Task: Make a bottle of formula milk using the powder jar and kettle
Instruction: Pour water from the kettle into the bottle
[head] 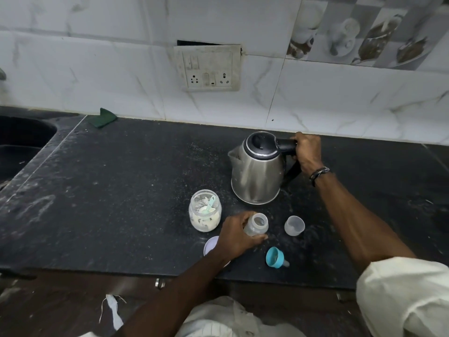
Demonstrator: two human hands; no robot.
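Note:
A steel kettle (256, 171) with a black lid stands on the dark counter (121, 178), spout pointing left. My right hand (307, 152) is closed around its black handle. In front of it, my left hand (237, 235) grips an open, clear baby bottle (258, 223) that stands upright. To the left of the bottle sits the open glass powder jar (205, 210), with pale powder and a light green scoop inside. A clear bottle cap (294, 224) stands to the right of the bottle. The teal teat ring (275, 257) lies on its side near the front edge.
The jar's pale lid (211, 244) lies partly hidden under my left wrist. A dark sink (21, 142) is at the far left, with a green cloth (105, 117) by the wall. A socket panel (209, 66) is on the tiled wall behind.

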